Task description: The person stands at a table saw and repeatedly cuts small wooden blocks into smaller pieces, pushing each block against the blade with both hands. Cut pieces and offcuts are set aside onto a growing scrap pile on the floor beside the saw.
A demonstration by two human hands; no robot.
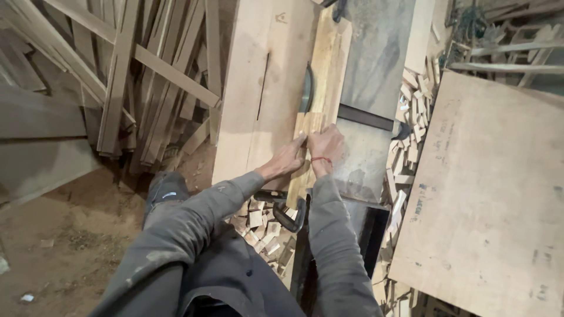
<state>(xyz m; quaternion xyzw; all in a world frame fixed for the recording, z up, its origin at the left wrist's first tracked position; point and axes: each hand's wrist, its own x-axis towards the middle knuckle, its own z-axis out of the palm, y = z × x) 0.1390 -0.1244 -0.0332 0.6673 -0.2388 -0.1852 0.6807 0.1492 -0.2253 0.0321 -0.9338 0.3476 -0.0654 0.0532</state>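
Though half hidden by both hands (pixel 305 154), small wood piece (pixel 309 121) at saw blade (pixel 306 89).

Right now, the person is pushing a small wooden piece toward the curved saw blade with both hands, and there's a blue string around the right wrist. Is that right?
Almost. The head view shows the string on the right wrist is red, not blue. The rest holds: the left hand and right hand both press the small wooden piece just before the curved saw blade.

Dim, warm, even light; soft shadows; slight blur, wide-angle stretch at edges
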